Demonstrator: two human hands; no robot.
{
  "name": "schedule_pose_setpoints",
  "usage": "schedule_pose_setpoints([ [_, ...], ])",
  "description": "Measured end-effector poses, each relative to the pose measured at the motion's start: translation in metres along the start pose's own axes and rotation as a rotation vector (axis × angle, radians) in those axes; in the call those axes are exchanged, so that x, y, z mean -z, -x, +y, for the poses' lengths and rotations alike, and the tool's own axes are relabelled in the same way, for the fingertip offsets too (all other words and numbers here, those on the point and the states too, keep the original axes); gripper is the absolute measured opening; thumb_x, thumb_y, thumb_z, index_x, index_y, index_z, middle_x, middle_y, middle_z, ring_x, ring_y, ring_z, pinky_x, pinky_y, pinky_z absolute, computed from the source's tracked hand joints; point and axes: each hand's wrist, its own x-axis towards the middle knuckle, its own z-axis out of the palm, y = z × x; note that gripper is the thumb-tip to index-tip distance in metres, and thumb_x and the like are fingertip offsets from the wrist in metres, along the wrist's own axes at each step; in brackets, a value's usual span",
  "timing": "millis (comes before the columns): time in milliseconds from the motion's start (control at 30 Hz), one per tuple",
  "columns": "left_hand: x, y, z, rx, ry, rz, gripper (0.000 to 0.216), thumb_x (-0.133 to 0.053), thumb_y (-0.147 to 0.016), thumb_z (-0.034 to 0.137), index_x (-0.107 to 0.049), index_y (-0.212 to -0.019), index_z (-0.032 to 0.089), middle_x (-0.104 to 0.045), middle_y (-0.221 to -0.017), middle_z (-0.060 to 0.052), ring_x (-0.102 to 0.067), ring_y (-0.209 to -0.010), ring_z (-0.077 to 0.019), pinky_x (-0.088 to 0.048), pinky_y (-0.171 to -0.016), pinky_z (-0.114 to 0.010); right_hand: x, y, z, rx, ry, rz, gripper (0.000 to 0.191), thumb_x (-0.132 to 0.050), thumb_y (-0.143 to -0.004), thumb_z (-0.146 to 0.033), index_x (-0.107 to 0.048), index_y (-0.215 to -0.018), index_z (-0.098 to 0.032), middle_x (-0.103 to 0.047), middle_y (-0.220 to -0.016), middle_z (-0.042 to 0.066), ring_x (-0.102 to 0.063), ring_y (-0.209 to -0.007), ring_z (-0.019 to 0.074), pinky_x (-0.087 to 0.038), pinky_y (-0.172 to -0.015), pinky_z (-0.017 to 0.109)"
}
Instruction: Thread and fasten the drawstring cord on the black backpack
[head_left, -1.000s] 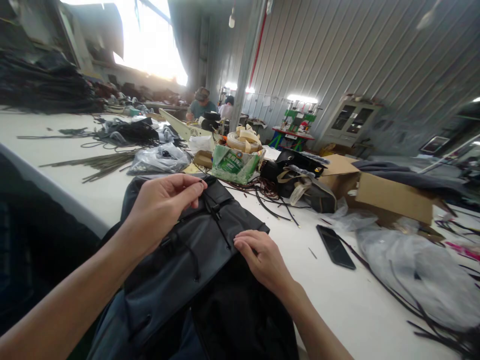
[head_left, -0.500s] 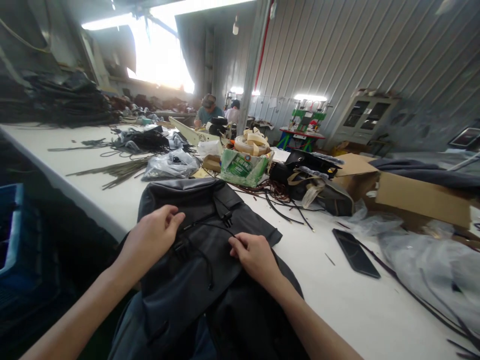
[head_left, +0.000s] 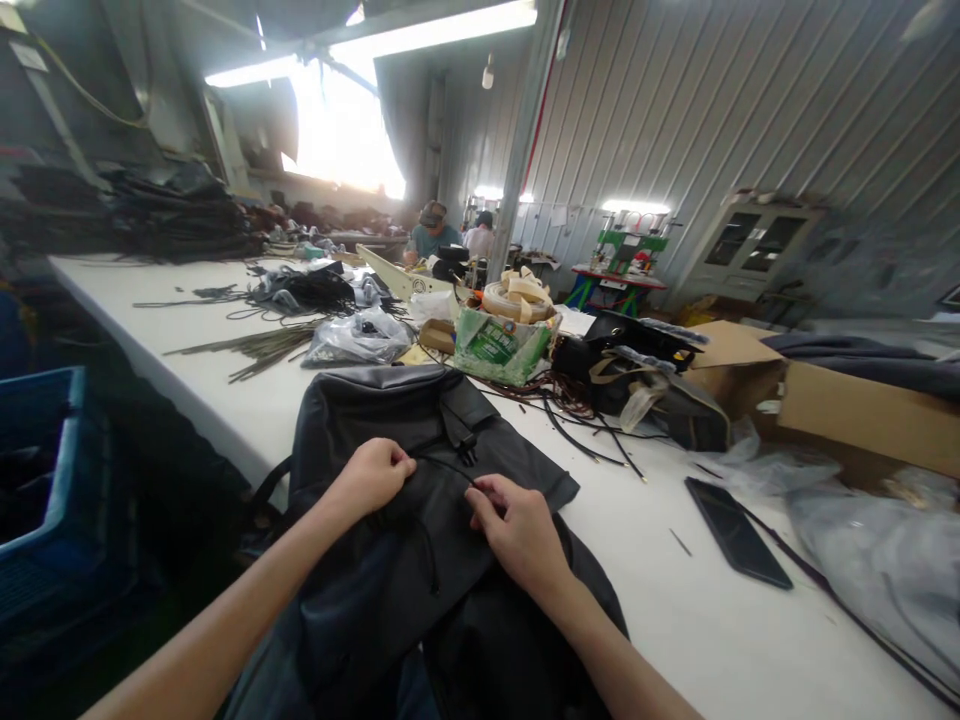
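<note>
A black backpack [head_left: 360, 585] lies half on the table's front edge and half over my lap. Across its upper part runs a thin black cord [head_left: 448, 465]. My left hand [head_left: 377, 474] pinches the cord toward its left end. Closed on the same cord a little to the right is my right hand [head_left: 516, 522], thumb against the fingers. Just above the cord, between the hands, sits a black plastic buckle [head_left: 467, 450] on a strap. Another length of cord [head_left: 430, 560] hangs loose on the bag below my left hand.
On the white table [head_left: 675, 620] lies a black phone [head_left: 737, 532] to the right. Behind the bag stand a green box [head_left: 499, 345] and a clear plastic bag [head_left: 358, 338]. A cardboard box [head_left: 862, 410] is at right, a blue crate [head_left: 71, 470] at left. A co-worker [head_left: 433, 232] sits far back.
My left hand has moved right and a little down, taking hold of the cord nearer my right hand. My right hand stays on the cord. The whole view has shifted slightly.
</note>
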Motion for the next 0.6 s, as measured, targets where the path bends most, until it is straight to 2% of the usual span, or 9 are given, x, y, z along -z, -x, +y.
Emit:
schedule_pose_setpoints([
  [67, -0.008, 0.005, 0.01, 0.029, 0.204, 0.019, 0.025, -0.059, -0.103, 0.024, -0.065, -0.079, 0.019, -0.08, -0.081, -0.011, -0.073, -0.074, -0.026, -0.05, -0.072, -0.035, -0.001, 0.003, 0.0, -0.031, -0.14, 0.013, 0.031, -0.062, -0.107, -0.053, -0.072, -0.109, -0.024, -0.082, -0.075, 0.0, -0.077, -0.068, 0.0219, -0.055, -0.068, 0.031],
  [167, -0.02, 0.02, 0.031, 0.073, 0.525, -0.02, 0.022, -0.043, -0.114, 0.028, -0.056, -0.099, 0.019, -0.083, -0.109, -0.019, -0.082, -0.087, -0.0258, -0.063, -0.082, -0.038, -0.001, 0.007, -0.001, -0.049, -0.295, 0.027, 0.034, -0.056, -0.11, -0.058, -0.063, -0.109, -0.024, -0.084, -0.077, 0.002, -0.078, -0.069, 0.0223, -0.057, -0.068, 0.032],
  [267, -0.031, 0.032, 0.051, 0.1, 0.777, -0.111, 0.019, -0.042, -0.117, 0.025, -0.053, -0.103, 0.018, -0.08, -0.123, -0.026, -0.084, -0.103, -0.0283, -0.068, -0.096, -0.045, -0.001, 0.008, -0.002, -0.028, -0.314, 0.032, 0.038, -0.049, -0.113, -0.059, -0.061, -0.104, -0.024, -0.083, -0.077, 0.002, -0.078, -0.069, 0.0206, -0.057, -0.071, 0.031],
  [400, -0.041, 0.038, 0.067, 0.088, 0.987, -0.177, 0.022, -0.042, -0.117, 0.021, -0.055, -0.099, 0.015, -0.078, -0.128, -0.03, -0.083, -0.11, -0.0307, -0.068, -0.101, -0.046, -0.002, 0.01, -0.001, 0.044, -0.245, -0.002, 0.037, -0.051, -0.114, -0.052, -0.066, -0.095, -0.023, -0.082, -0.08, 0.002, -0.077, -0.072, 0.0187, -0.054, -0.072, 0.029],
  [533, -0.047, 0.036, 0.07, 0.043, 1.177, -0.129, 0.018, -0.051, -0.115, 0.021, -0.06, -0.102, 0.012, -0.08, -0.121, -0.027, -0.083, -0.097, -0.0264, -0.068, -0.093, -0.038, -0.002, 0.013, 0.0, 0.109, -0.165, -0.015, 0.031, -0.057, -0.113, -0.041, -0.066, -0.09, -0.023, -0.081, -0.083, 0.002, -0.076, -0.076, 0.0183, -0.051, -0.073, 0.027],
  [600, -0.048, 0.035, 0.07, 0.023, 1.228, -0.111, 0.016, -0.055, -0.114, 0.023, -0.06, -0.102, 0.013, -0.08, -0.12, -0.026, -0.083, -0.096, -0.026, -0.068, -0.093, -0.039, -0.002, 0.015, -0.002, 0.112, -0.16, -0.012, 0.03, -0.057, -0.113, -0.039, -0.065, -0.089, -0.023, -0.081, -0.083, 0.002, -0.076, -0.076, 0.0182, -0.05, -0.073, 0.027],
])
